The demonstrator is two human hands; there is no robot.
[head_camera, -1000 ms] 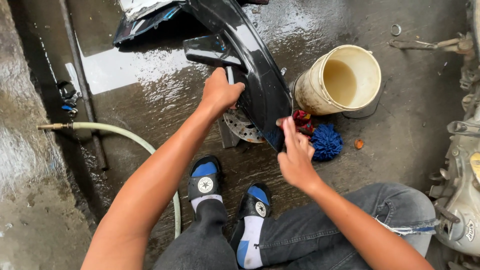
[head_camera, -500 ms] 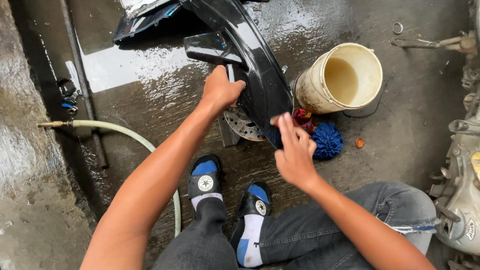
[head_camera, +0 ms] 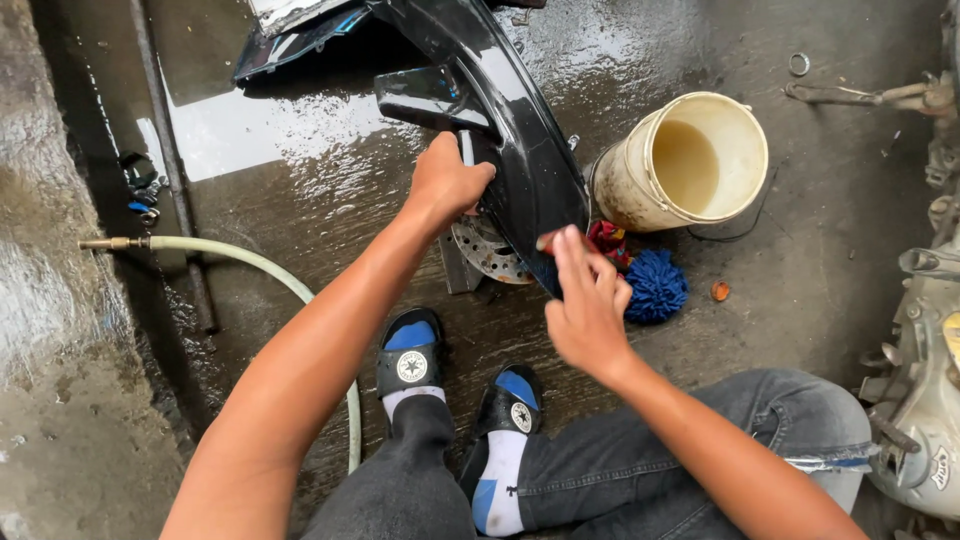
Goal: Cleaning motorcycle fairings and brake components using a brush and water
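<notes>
The right hand (head_camera: 585, 305) has slid slightly down the black fender (head_camera: 520, 140) since the earlier frame, fingers (head_camera: 572, 262) together and flat against its lower edge. The left hand (head_camera: 445, 182) clamps the fender's left edge. Right of the fender stand a cream bucket (head_camera: 690, 160) and blue mitt (head_camera: 655, 285).

Bucket (head_camera: 690, 160) beyond right hand (head_camera: 585, 310), wash mitt (head_camera: 655, 285) just beside it; hose (head_camera: 250, 265) left of left hand (head_camera: 445, 185), on fender (head_camera: 510, 130).
</notes>
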